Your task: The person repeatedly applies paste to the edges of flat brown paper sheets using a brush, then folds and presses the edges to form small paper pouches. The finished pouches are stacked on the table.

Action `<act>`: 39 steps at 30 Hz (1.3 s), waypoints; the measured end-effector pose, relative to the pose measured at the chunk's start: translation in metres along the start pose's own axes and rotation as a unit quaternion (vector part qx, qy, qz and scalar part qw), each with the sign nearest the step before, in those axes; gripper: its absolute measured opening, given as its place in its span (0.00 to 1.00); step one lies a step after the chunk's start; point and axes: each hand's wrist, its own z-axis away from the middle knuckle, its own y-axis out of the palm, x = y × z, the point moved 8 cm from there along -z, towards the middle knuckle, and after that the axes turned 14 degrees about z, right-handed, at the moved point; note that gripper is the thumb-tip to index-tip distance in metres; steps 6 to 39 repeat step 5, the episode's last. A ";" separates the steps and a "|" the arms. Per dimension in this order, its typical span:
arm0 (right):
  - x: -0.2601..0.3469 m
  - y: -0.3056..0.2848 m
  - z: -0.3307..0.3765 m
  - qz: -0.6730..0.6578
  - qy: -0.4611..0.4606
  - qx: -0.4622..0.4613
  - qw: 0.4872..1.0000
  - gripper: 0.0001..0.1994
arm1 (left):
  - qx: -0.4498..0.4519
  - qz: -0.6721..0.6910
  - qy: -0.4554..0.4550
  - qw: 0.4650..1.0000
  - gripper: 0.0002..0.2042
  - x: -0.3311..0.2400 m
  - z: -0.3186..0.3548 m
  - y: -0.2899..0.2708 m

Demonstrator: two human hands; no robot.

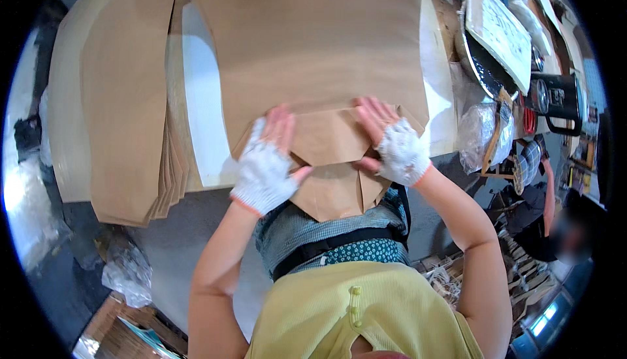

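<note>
Two gloved hands flatten a brown paper fold at the worktop's near edge.

Head view: the left hand (266, 166) and right hand (396, 145), in fingerless white gloves, lie open, fingers spread, pressing the folded brown paper sheet (326, 98) at centre. A stack of cut brown sheets (124, 98) lies at nine o'clock on the white worktop (202, 111); a black kettle (555, 101) stands at three o'clock.

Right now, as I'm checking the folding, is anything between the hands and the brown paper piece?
Nothing visible. The left hand and right hand both press flat on the folded brown paper piece at the table edge; only their fingerless white gloves intervene.
</note>
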 end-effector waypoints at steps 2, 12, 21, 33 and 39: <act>-0.028 -0.006 0.018 -0.005 0.047 -0.029 0.998 0.40 | -0.018 0.029 0.031 0.999 0.46 0.020 0.016 -0.015; -0.043 -0.006 0.027 -0.063 0.083 -0.043 0.994 0.40 | -0.023 0.105 0.022 0.994 0.50 0.055 0.017 -0.016; -0.043 -0.006 0.027 -0.063 0.083 -0.043 0.994 0.40 | -0.023 0.105 0.022 0.994 0.50 0.055 0.017 -0.016; -0.043 -0.006 0.027 -0.063 0.083 -0.043 0.994 0.40 | -0.023 0.105 0.022 0.994 0.50 0.055 0.017 -0.016; -0.043 -0.006 0.027 -0.063 0.083 -0.043 0.994 0.40 | -0.023 0.105 0.022 0.994 0.50 0.055 0.017 -0.016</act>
